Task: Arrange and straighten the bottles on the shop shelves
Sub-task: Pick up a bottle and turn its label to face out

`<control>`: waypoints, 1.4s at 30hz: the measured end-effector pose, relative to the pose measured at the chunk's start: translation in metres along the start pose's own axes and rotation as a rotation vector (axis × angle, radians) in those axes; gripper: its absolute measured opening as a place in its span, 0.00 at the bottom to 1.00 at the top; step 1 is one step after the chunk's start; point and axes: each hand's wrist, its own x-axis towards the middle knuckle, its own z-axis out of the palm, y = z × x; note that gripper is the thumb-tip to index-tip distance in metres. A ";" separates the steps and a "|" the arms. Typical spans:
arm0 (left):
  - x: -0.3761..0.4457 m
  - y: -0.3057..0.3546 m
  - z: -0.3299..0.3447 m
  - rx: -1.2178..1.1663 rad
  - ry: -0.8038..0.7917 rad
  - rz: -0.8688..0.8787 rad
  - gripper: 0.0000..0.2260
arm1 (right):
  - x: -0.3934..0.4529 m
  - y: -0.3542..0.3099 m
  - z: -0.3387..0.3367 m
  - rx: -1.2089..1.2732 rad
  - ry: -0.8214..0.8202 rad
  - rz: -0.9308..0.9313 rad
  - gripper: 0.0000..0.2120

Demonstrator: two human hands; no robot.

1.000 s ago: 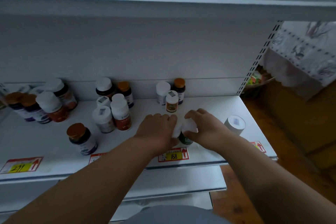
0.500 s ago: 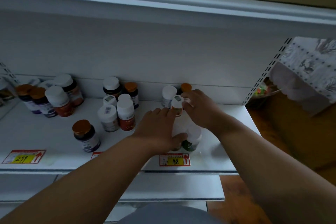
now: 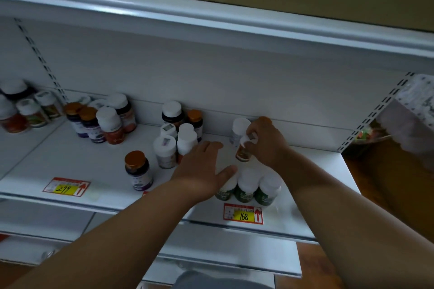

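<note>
A small amber bottle (image 3: 244, 151) with a white cap is pinched by the curled fingers of the right hand (image 3: 266, 142) near the back of the white shelf (image 3: 70, 162), just beside a white-capped bottle (image 3: 238, 130) standing against the rear panel. The left hand (image 3: 203, 171) is held flat with fingers extended (nothing is gripped) above the shelf, its thumb just beside a row of three green bottles (image 3: 249, 189). This row is positioned upright at the front edge, behind the price tag (image 3: 243, 213) marked 168.
</note>
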 end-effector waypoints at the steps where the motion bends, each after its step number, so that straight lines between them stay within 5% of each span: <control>1: 0.000 -0.001 -0.001 -0.047 0.018 -0.026 0.33 | -0.004 -0.004 -0.005 0.073 0.039 -0.005 0.11; 4: 0.000 0.003 -0.007 -0.193 0.097 -0.079 0.33 | -0.020 -0.025 -0.023 0.306 0.124 -0.032 0.08; 8: -0.019 0.013 -0.016 -0.346 0.185 -0.099 0.34 | -0.044 -0.058 -0.031 0.772 0.025 -0.055 0.03; 13: -0.076 0.020 -0.027 -0.398 0.237 0.039 0.22 | -0.070 -0.090 -0.012 0.726 -0.024 -0.142 0.03; 20: -0.153 -0.014 -0.059 -0.392 0.350 -0.024 0.14 | -0.101 -0.163 0.036 0.850 -0.203 -0.295 0.06; 35: -0.261 -0.282 -0.215 -0.069 0.233 -0.265 0.26 | -0.061 -0.429 0.216 0.785 -0.329 -0.354 0.11; 42: -0.219 -0.378 -0.251 0.011 0.220 -0.286 0.30 | 0.009 -0.474 0.256 0.705 -0.214 -0.272 0.12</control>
